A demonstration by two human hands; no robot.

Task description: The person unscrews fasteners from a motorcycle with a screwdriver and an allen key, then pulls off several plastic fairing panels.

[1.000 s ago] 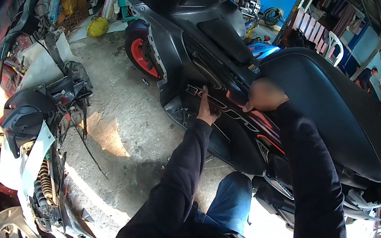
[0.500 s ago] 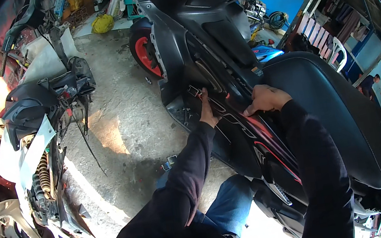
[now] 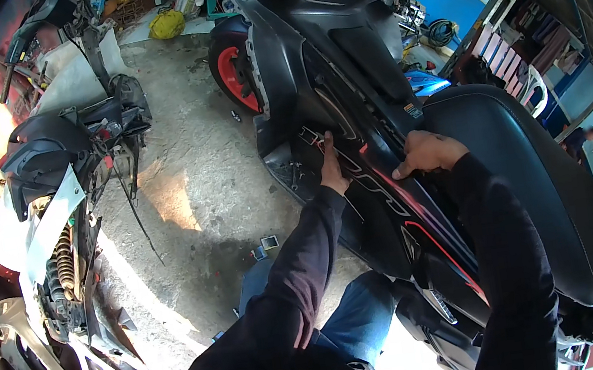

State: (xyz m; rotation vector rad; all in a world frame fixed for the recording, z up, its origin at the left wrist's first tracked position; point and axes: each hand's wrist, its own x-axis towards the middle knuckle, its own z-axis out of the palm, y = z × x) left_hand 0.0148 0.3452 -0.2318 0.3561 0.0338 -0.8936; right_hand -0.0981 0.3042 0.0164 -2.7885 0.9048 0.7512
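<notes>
Head view: two bare hands (image 3: 333,169) (image 3: 433,152) on one scooter (image 3: 428,205) (one black seat (image 3: 528,177)).

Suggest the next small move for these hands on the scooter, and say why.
Perhaps press gently with the right hand along the upper edge of the red-striped side panel, with the left hand as support. The right hand is near that edge, beside the seat, and the left lies lower on the same side; whether the edge is fully seated can't be seen.
</notes>
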